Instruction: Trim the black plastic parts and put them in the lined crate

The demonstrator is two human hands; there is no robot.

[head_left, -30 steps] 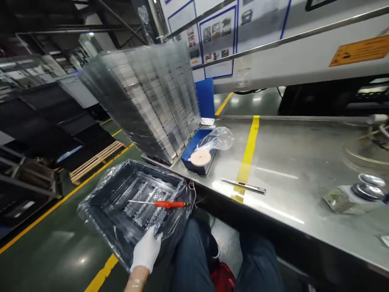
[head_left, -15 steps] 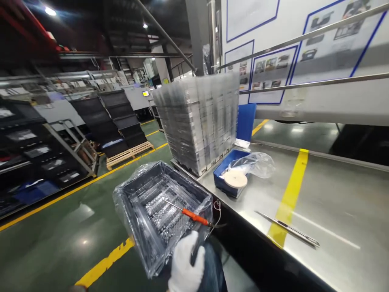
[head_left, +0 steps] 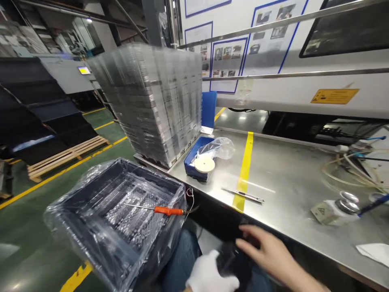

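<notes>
My left hand [head_left: 209, 274], in a white glove, is low in the middle of the view. Its thumb and fingers curl around a black part [head_left: 228, 259], which is blurred and dark against my legs, so its kind is unclear. My bare right hand [head_left: 269, 249] reaches in from the right, fingers apart and empty, close to the black part. An orange-handled tool [head_left: 168, 211] with a thin metal shaft lies across the near right rim of a dark plastic crate [head_left: 75, 227] lined with clear film. A slim metal tool [head_left: 246, 196] rests on the steel table [head_left: 282, 178].
A blue bin [head_left: 197, 175] holds a pale disc [head_left: 204, 164] and a clear bag [head_left: 221, 148]. Behind it stands a tall film-wrapped stack [head_left: 158, 101]. On the right are a white bottle with a metal top [head_left: 334, 211], thin hoses [head_left: 349, 172] and a white sheet [head_left: 375, 252].
The view has turned right, so the crate and bin sit further left. My right hand has come into view beside the black part. My gloved left hand has moved right, away from the crate.
</notes>
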